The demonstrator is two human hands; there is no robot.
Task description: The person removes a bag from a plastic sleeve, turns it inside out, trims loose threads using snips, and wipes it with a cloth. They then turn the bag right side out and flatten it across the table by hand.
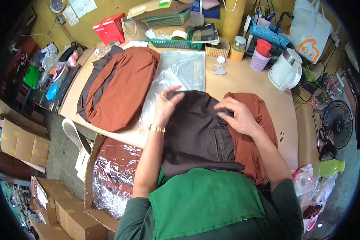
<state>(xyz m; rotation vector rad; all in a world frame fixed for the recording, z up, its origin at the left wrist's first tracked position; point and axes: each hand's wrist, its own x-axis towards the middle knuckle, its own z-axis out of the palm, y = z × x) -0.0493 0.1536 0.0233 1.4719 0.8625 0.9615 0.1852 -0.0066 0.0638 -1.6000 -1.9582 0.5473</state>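
A dark brown garment (192,132) with a straight stitched slit lies folded in front of me, its near edge against the green cloth (208,196) over my lap. My left hand (166,106), with a gold-coloured band at the wrist, is at the garment's upper left edge, thumb and fingers apart. At its upper right edge is my right hand (240,118), fingers curved and parted from the thumb. Neither hand visibly grips the fabric. A rust-brown garment (260,120) lies under the dark one's right side and beneath my right hand.
Rust and dark brown garments (124,88) lie stacked at the table's left. Clear plastic bags (182,70) lie beyond my left hand. A white kettle (286,70) and purple cup (260,62) stand back right. Below left, an open carton (90,176) holds plastic-wrapped rust-brown cloth (118,168).
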